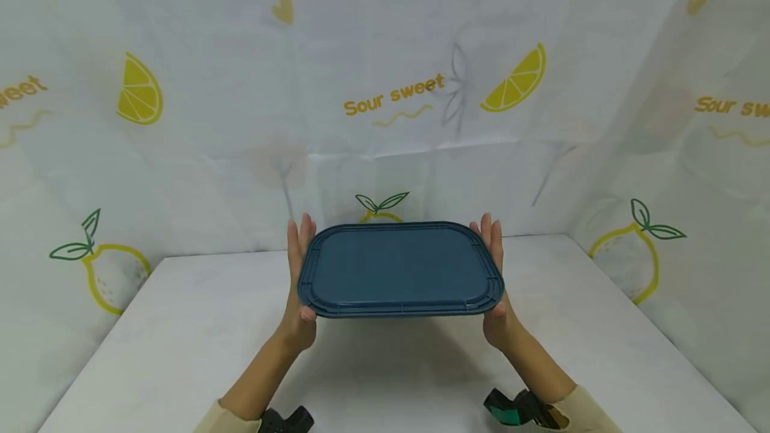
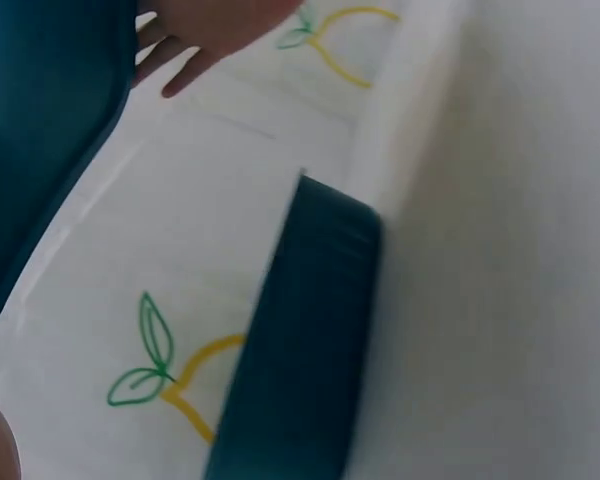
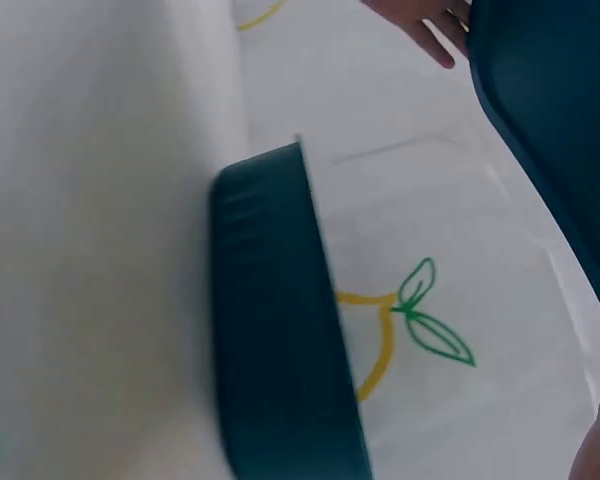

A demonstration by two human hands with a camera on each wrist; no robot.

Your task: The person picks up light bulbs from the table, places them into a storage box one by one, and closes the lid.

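Observation:
A dark blue rounded rectangular lid [image 1: 401,266] is held level from side to side above the table, its broad face towards the head camera. My left hand [image 1: 297,319] holds its left end, thumb at the near corner and fingers extended along the side. At the opposite end, my right hand [image 1: 500,323] holds it the same way. Beneath the lid, a matching blue box [image 2: 298,330] stands on the table in the left wrist view. The right wrist view also shows the box wall [image 3: 275,310]. From the head camera the lid hides this box.
The white table [image 1: 180,326] runs back to a white cloth backdrop [image 1: 228,119] printed with lemons and lettering. Cloth also borders the table on both sides. A dark wrist device [image 1: 520,408] sits at the right sleeve, another [image 1: 287,419] at the left.

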